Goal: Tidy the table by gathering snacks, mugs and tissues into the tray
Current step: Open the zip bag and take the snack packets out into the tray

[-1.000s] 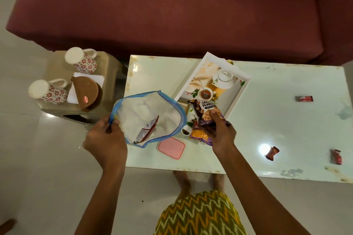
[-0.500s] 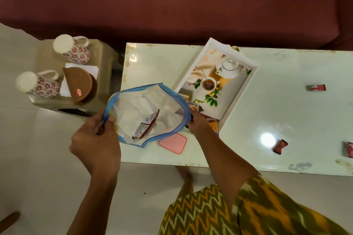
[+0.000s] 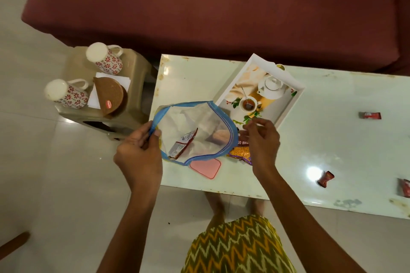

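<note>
- Your left hand point(image 3: 138, 152) pinches the blue rim of a clear zip bag point(image 3: 199, 122), holding its mouth open over the table's point(image 3: 343, 139) 8 o'clock corner. One sachet point(image 3: 183, 146) lies inside.
- Your right hand point(image 3: 260, 139) hovers at the bag's 3 o'clock edge with its fingers loosely curled. I cannot tell whether it pinches anything.
- The tray point(image 3: 296, 97) sits askew toward the table's 11 o'clock. Only its printed teapot picture shows inside, so I judge little has been gathered yet.
- An orange snack packet point(image 3: 240, 155) lies just off the tray's 6 o'clock corner, partly under your right hand.
- Three red wrapped sweets point(image 3: 369, 115) are left at the table's 3 to 4 o'clock, well apart from the tray.
- Two floral mugs point(image 3: 104, 60) lie on their sides on a beige stool point(image 3: 136, 63) at the table's 9 o'clock. What look like tissues point(image 3: 123, 78) are there too, pinned under a brown round box point(image 3: 109, 95).
- A pink lid point(image 3: 206, 167) peeks out at the bag's 6 o'clock.
- The table is pale and glossy, chipped along its edges, and reflects a lamp. A maroon sofa point(image 3: 199, 17) fills 12 o'clock, and the floor point(image 3: 55, 184) is light tile.
</note>
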